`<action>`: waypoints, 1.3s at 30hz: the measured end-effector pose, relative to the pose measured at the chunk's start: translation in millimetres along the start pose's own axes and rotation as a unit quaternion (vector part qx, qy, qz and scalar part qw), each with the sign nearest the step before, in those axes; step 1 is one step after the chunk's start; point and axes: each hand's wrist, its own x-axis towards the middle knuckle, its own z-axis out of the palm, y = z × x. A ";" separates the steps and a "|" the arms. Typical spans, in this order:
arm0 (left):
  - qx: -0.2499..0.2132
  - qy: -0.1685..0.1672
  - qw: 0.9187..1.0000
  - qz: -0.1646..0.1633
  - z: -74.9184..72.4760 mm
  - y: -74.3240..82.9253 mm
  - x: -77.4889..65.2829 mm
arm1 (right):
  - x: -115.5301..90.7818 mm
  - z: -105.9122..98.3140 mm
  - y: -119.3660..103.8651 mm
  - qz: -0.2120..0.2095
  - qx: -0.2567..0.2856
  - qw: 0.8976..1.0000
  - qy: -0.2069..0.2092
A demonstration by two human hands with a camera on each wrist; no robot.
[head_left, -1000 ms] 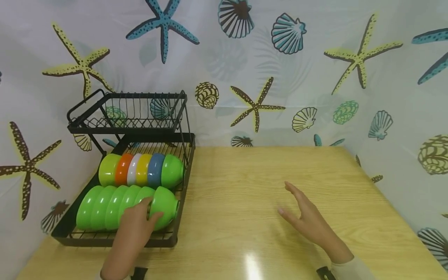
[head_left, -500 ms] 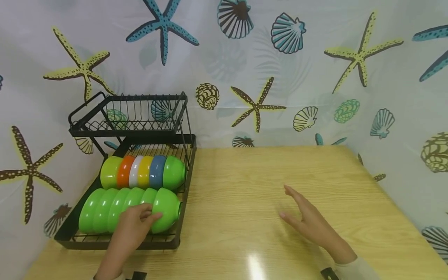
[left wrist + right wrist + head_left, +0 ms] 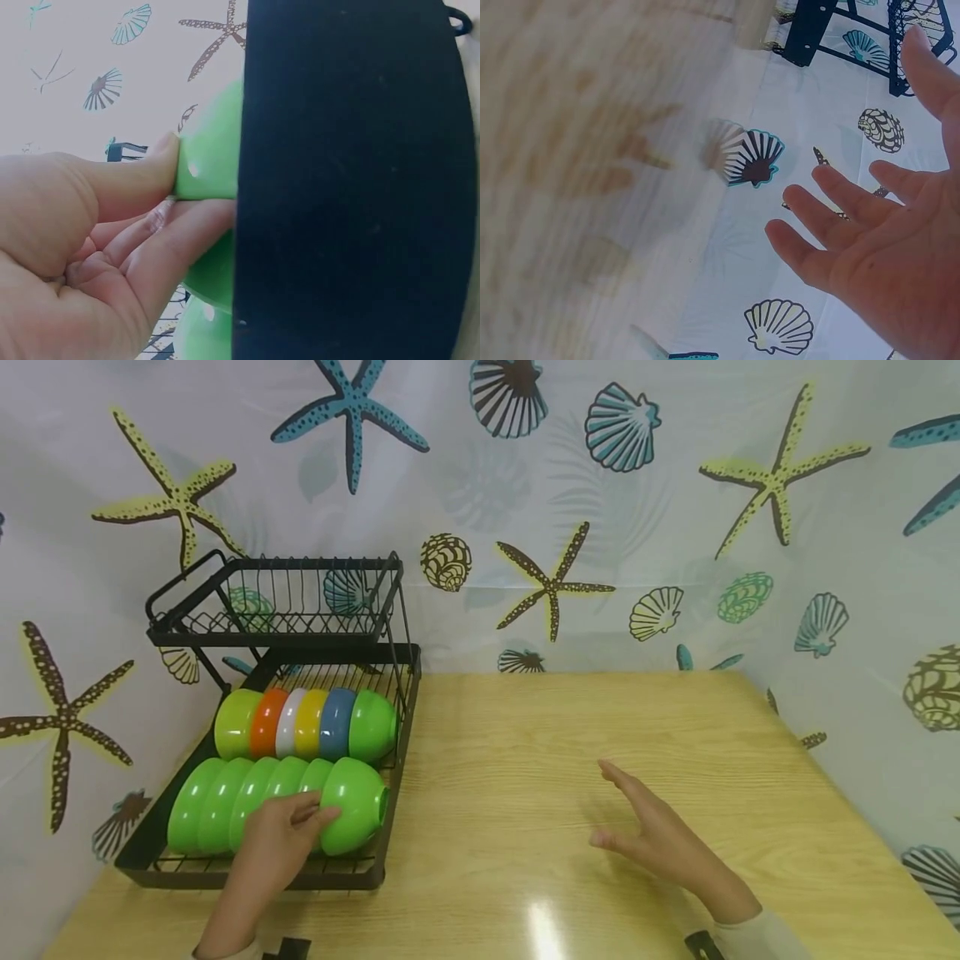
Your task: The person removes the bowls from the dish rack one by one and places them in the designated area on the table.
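Observation:
A row of green bowls stands on edge at the front of the black dish rack. My left hand pinches the rim of the rightmost green bowl between thumb and fingers. In the left wrist view the thumb presses the outside of that green bowl, with the fingers at its rim; the rack's black side hides the rest of it. Over the table to the right, my right hand is held out with fingers extended and nothing in it. The right wrist view shows the same right hand with fingers spread.
Behind the green row stand several bowls: lime, orange, white, yellow, blue and green. The rack's upper tier rises over the back. A wooden table meets a seashell-print curtain.
My left hand's thumb and fingers have closed on the rim of the rightmost green bowl, and the gap beside it looks changed. The right hand has barely moved.

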 end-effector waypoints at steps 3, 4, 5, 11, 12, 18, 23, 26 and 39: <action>-0.014 0.006 1.000 -0.007 -1.0 -2.4 -0.6 | -0.6 0.7 0.0 -0.008 -0.001 1.000 -0.007; -0.018 0.009 1.000 -0.010 -1.7 -3.0 -1.0 | -0.9 1.0 0.3 -0.012 -0.003 1.000 -0.009; -0.021 0.012 1.000 -0.013 -2.5 -3.6 -1.1 | -1.1 1.3 0.6 -0.016 -0.007 1.000 -0.009; -0.051 0.006 0.998 -0.021 -8.6 -2.3 -0.5 | -1.5 2.9 0.7 -0.023 -0.016 0.999 -0.016; -0.057 0.005 0.998 -0.020 -9.4 -1.4 -0.5 | -1.5 3.1 0.6 -0.021 -0.016 0.999 -0.018; -0.079 0.001 0.997 -0.017 -13.0 -1.5 0.6 | -1.6 4.4 0.7 -0.023 -0.017 0.999 -0.022; -0.109 -0.001 0.993 -0.033 -17.0 -3.7 2.8 | -1.2 3.8 -0.7 -0.025 -0.024 0.999 -0.019; -0.126 -0.001 0.991 -0.038 -18.7 -2.3 3.5 | -0.4 3.3 -2.3 -0.022 -0.025 0.999 -0.020; -0.103 0.011 0.993 0.060 -12.6 23.2 -3.2 | 1.0 2.3 -6.1 -0.033 -0.032 0.999 -0.003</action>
